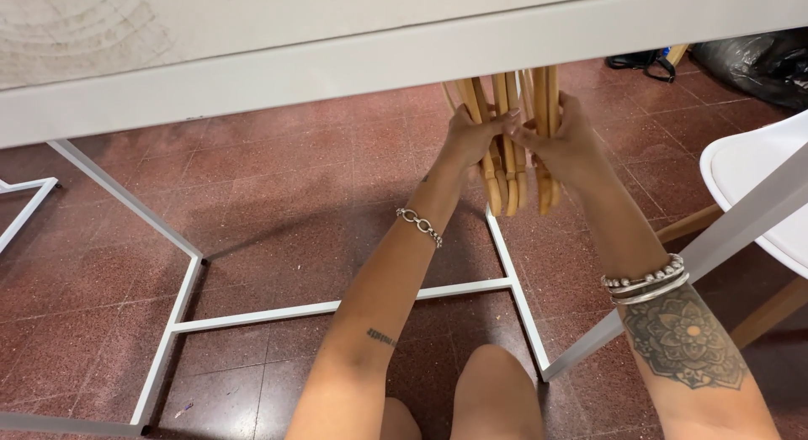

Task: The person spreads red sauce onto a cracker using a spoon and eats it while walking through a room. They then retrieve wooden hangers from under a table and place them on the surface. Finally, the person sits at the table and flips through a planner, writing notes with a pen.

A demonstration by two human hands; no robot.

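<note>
Left hand (pixel 470 139) and right hand (pixel 566 145) both grip a bunch of wooden hangers (pixel 507 166) hanging under the white rack bar (pixel 404 66). Hooks hidden, probably on the bar. White chair (pixel 749 166) at right.

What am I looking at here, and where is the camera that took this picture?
There is no machine here. The single picture comes from a camera worn on a person's head, looking down along their own two bare arms.

The left hand and the right hand both grip a bunch of wooden clothes hangers, which hang down just under the edge of a white table top that crosses the top of the picture. Where the hangers hook on is hidden behind that edge.

Below lies a reddish-brown tiled floor, crossed by the white metal frame of the table. At the right edge stands a white chair with wooden legs. The person's knees show at the bottom.
</note>
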